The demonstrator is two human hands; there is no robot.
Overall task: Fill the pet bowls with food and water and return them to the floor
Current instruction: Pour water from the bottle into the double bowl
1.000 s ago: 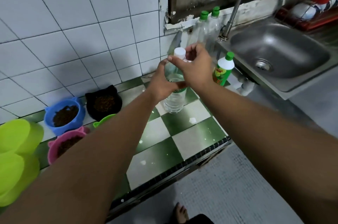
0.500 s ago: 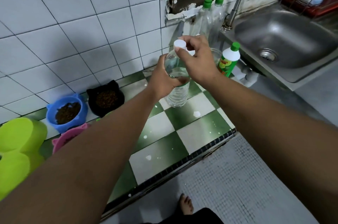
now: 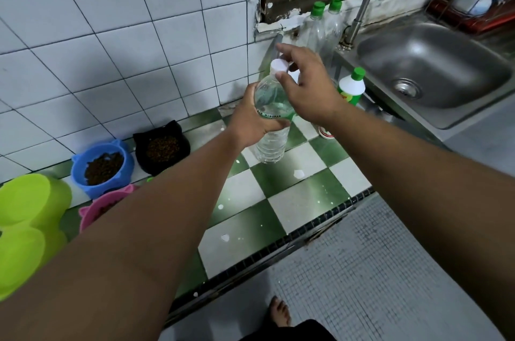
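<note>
Since 0.5 s ago the right hand has eased over the white cap. Its index finger now lifts clear, the thumb sits at the cap's lower edge and the other fingers curl round its far side, so that grip is closed on the cap.

Nearest, at 6 o'clock, a bare foot stands on the grey floor. Both forearms cross the green-and-white checked worktop. The left one covers part of the pink bowl at 8 o'clock. At 9 o'clock, 2 lime-green bowls sit at the frame's edge.

Beyond the pink one, the blue bowl and the black bowl stand side by side against the tiled wall, each holding brown kibble.

At centre the left hand has its grip wrapped round the middle of the water bottle, which is upright, clear and partly full. Whether its base touches the worktop I cannot tell.

At 3 o'clock of it, a white detergent bottle with a green top stands by the sink's near corner, partly behind the right hand. At 1 o'clock, 2 clear green-topped bottles stand beside the tap. The steel sink lies at 2 o'clock and a red dish rack is farthest.
</note>
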